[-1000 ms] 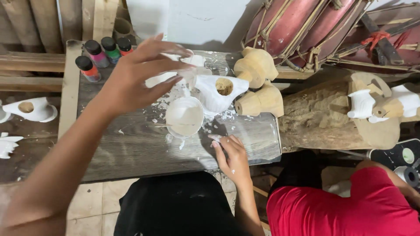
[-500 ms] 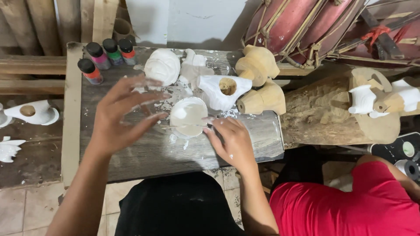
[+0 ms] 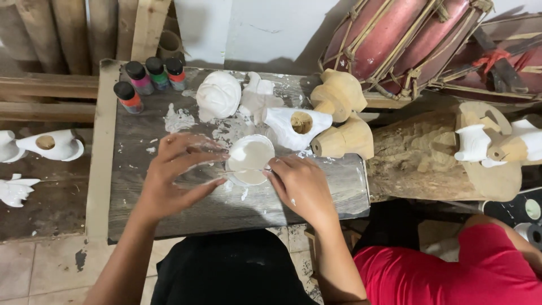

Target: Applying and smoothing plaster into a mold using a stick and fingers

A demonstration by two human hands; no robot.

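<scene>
A small white bowl of white paint (image 3: 249, 158) sits on the grey wooden board (image 3: 169, 214). My left hand (image 3: 178, 175) rests on the board just left of the bowl, fingers spread, fingertips touching its rim. From the right, my right hand (image 3: 300, 186) pinches a thin brush or stick (image 3: 244, 171) laid across the bowl. Behind the bowl lie a white-painted mask (image 3: 218, 95), a white carved figure (image 3: 258, 97) and a white carved piece with a round hole (image 3: 296, 125).
Several small paint bottles (image 3: 148, 79) stand at the board's back left. Unpainted wooden carvings (image 3: 341, 116) sit at the right, by a log (image 3: 435, 158) bearing more carvings. White pieces (image 3: 51, 146) lie on the left bench. Drums (image 3: 395, 39) lean behind. A person in red (image 3: 451, 271) sits right.
My left hand has put the white mask down at the back and come back down beside the bowl. My right hand has moved up to the bowl's right side.
</scene>
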